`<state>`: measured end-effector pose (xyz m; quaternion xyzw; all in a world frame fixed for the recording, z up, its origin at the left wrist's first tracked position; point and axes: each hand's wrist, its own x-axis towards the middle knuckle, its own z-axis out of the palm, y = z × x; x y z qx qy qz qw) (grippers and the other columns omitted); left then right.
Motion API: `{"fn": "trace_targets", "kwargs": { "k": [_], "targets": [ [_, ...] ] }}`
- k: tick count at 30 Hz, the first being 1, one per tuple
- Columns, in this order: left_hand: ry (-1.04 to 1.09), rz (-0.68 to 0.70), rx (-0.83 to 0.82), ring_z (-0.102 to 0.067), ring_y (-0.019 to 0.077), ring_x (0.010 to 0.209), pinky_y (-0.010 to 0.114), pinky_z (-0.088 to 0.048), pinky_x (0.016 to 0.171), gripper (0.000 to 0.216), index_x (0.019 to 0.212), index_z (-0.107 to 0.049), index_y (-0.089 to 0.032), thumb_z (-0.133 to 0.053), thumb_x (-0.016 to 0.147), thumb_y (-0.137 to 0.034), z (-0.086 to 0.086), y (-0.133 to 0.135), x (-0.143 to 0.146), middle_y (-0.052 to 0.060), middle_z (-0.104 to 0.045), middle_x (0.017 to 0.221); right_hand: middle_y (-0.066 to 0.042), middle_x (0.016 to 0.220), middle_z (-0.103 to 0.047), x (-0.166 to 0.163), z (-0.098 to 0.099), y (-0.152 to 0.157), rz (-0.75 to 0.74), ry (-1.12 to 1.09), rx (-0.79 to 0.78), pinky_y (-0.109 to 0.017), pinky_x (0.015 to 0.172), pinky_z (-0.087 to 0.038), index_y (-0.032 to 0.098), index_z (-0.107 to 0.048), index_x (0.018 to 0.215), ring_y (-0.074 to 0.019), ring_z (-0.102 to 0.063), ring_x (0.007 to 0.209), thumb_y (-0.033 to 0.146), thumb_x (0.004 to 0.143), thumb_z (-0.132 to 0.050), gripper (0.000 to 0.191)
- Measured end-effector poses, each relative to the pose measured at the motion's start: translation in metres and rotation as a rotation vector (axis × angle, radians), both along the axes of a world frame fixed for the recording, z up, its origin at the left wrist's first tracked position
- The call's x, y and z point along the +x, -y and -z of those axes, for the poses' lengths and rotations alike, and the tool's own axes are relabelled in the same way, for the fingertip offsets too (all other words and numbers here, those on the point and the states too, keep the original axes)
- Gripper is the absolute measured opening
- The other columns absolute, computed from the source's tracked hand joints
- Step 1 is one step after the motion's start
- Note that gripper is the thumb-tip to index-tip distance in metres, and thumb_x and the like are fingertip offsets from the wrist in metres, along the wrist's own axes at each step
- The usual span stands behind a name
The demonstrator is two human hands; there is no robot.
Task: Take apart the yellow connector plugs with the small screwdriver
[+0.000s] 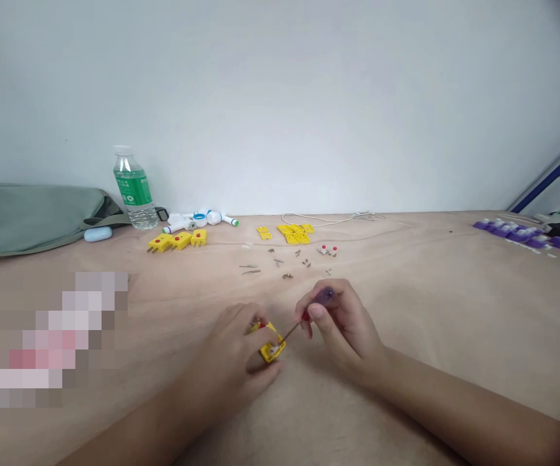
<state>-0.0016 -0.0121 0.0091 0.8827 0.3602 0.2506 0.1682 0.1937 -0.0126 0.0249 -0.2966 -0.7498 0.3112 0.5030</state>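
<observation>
My left hand [234,353] is closed around a small yellow connector [271,349] and holds it down on the wooden table [406,304]. My right hand [343,327] pinches a small screwdriver [309,312] with a red and purple handle. Its thin shaft points down-left, and the tip rests on the connector's open face. Both forearms come in from the bottom edge.
Loose screws and metal pins [280,265] lie just beyond my hands. Further back are yellow connectors [178,241], yellow shells [294,233], a water bottle [134,189], a grey-green bag [28,217], a white cable [328,219], and purple parts [522,233] at the far right.
</observation>
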Motion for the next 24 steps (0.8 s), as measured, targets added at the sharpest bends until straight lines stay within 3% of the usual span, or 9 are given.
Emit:
{"fn": "trace_targets", "kwargs": {
  "k": [8,24],
  "targets": [
    [0.085,-0.001,-0.078,-0.052,0.0177,0.092,0.031,-0.046,0.083,0.016,0.089,-0.061,-0.022,-0.054,0.078,-0.012,0.0065,-0.0047,0.0003,0.004,-0.051,0.1,0.0,0.079,-0.055,0.0009,-0.0015,-0.0047,0.041,-0.023,0.006,-0.025,0.054,-0.044,0.024,-0.039,0.094,-0.009,-0.051,0.056,0.022,0.093,-0.039,0.002],
    [0.081,0.022,-0.082,-0.054,0.0155,0.093,0.027,-0.045,0.084,0.016,0.088,-0.059,-0.022,-0.053,0.078,-0.011,0.0055,-0.0044,0.0,0.003,-0.05,0.103,0.0,0.08,-0.055,0.0014,0.0023,-0.0046,0.017,-0.033,0.054,-0.026,0.053,-0.045,0.026,-0.039,0.098,-0.0093,-0.052,0.057,0.02,0.092,-0.041,0.008]
  ]
}}
